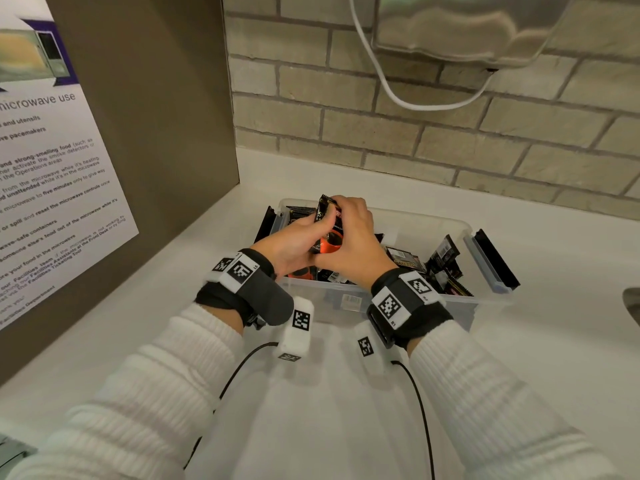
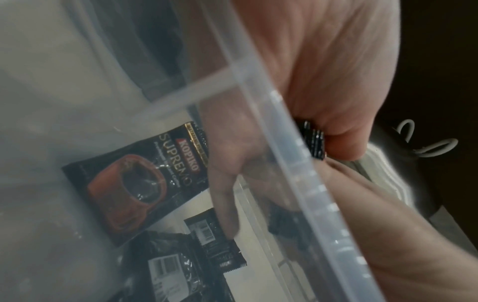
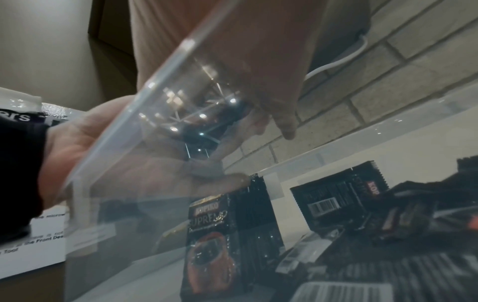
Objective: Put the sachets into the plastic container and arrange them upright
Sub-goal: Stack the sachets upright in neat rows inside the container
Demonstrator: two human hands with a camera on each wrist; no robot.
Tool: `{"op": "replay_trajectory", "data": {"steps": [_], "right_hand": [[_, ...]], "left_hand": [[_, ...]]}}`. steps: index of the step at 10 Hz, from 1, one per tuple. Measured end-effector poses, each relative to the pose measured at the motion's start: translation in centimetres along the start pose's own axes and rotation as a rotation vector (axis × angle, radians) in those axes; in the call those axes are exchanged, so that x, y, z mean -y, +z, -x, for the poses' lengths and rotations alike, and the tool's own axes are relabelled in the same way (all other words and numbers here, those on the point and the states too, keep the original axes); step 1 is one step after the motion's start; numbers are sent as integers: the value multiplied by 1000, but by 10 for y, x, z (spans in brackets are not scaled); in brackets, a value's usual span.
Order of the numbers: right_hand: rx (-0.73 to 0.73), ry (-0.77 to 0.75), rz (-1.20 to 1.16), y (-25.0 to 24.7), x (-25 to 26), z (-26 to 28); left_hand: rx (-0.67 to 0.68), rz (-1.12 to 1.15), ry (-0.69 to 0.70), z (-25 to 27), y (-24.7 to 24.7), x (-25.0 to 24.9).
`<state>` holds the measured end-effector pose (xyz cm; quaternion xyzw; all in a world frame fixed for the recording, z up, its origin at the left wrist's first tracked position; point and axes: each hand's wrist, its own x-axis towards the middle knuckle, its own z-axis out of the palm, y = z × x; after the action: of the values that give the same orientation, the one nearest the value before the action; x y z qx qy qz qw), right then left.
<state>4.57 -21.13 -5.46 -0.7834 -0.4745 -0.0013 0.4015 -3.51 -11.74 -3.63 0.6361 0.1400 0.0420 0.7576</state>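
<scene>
A white printed notice about microwave use (image 1: 52, 188) hangs on the brown panel at the far left, above the white bench (image 1: 536, 341). On the bench stands the clear rectangular plastic container (image 1: 491, 299), with grey-and-black latches folded out at its left and right ends.

Over the container's left half, the left hand (image 1: 287, 244) curls its fingers round a bundle of black sachets with an orange cup printed on them (image 1: 327, 230), gripping the bundle from the left. The right hand (image 1: 349, 240) closes on the same bundle from the right and top, fingers bent over its upper edge. The bundle stands roughly upright between the two grips, its top leaning a little to the left.

In the left wrist view, a black sachet marked Kopiko Supremo (image 2: 139, 181) lies against the container's wall, and more lie flat below it.

To the right inside the container, loose black sachets (image 1: 436, 265) lie jumbled at various angles, some showing barcodes. A white cable (image 1: 398, 95) loops down the pale brick wall behind.
</scene>
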Motion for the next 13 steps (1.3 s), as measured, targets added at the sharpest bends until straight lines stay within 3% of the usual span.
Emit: {"op": "replay_trajectory", "data": {"steps": [1,2,3,4,5,6,7,8,9,10,11,12,13], "right_hand": [[-115,-1,41,1,-2,0],[-161,27,72,2,-3,0],[-32,42,-50,0,-1,1],[-6,243,-652,-7,4,3],[-92,444,-1035,-14,-1,4],[-59,451,-753,-17,7,5],[-124,510,-655,-11,9,1],[-100,644,-618,-6,5,-6],[10,760,-632,0,0,-12],[177,914,-417,10,20,-8],[313,834,-215,16,23,-10],[214,824,-397,18,14,-20],[244,784,-309,28,19,-23]], "left_hand": [[-13,-35,76,0,0,2],[-114,-199,138,-3,-1,7],[-147,-299,137,-4,-2,11],[-197,-310,154,-2,-1,10],[-236,-335,158,-5,-2,12],[-242,-363,145,-5,-1,13],[-286,-488,172,-9,3,10],[-331,-590,219,-12,-3,5],[-484,-570,281,-8,-25,-2],[-629,-802,234,-6,-45,1],[-586,-901,123,-5,-46,12],[-565,-918,121,-3,-47,18],[-559,-939,117,-4,-50,18]]}}
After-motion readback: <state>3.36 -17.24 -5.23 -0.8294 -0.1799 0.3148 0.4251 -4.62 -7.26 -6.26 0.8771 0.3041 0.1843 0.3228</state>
